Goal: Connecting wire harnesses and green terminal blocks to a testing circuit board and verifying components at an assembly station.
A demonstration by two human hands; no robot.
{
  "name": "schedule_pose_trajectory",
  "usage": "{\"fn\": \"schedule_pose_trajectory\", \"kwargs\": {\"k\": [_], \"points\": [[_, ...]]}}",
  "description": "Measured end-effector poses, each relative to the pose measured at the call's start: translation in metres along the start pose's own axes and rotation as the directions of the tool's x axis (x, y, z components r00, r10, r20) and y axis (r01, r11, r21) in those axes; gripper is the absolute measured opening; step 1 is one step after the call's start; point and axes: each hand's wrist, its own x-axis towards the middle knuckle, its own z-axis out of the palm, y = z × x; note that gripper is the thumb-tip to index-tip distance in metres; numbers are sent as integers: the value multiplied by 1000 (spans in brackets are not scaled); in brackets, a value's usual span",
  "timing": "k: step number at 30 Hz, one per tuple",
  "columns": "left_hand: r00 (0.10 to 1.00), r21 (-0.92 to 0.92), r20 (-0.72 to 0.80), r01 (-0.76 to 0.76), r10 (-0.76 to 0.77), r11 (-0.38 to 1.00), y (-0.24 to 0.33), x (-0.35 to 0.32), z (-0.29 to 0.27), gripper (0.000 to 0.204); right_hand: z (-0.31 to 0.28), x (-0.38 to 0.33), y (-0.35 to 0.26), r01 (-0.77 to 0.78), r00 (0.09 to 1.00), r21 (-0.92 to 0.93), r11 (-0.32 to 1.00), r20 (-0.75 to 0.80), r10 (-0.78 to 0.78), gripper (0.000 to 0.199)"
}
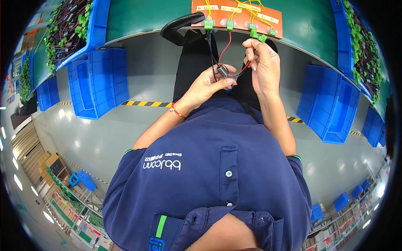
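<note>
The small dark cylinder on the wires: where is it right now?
In the head view, above the middle, the dark cylinder is held in the left hand, to the left of the right hand and below the orange board.

- bright, even indoor light
- strip lights glaring at left rim
- soft reflections on gray floor
- heavy fisheye bend, black corners
- center crisp, outer edges softer

Plug is looking like smooth plastic; bin ditto, w/ semi-gloss finish; shirt is showing matt cloth; floor is shining (v. smooth, btw); label is looking like paper.
</note>
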Motion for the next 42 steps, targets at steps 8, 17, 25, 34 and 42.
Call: {"fn": "schedule_pose_trajectory", "kwargs": {"k": [8,17,25,34,42], "points": [[1000,32,10,-5,5,999,-1,0,-1,30,12,0,-4,-113,990,127,985,-64,122,27],[996,99,-45,-70,75,993,-5,1,-2,28,-6,7,-12,-53,999,-18,998,-9,53,27],[992,655,-18,-81,122,751,-3,-1,-3,28,-31,-1,-16,64,996,-146,987,70,-54,30],[985,823,78,-149,151,548,0,-4,3,27,-28,-8,-17,-159,982,402,902,156,103,19],[972,846,102,-197,212,496,4,-3,4,22,-30,-3,-20,-245,968,576,780,191,163,14]]}}
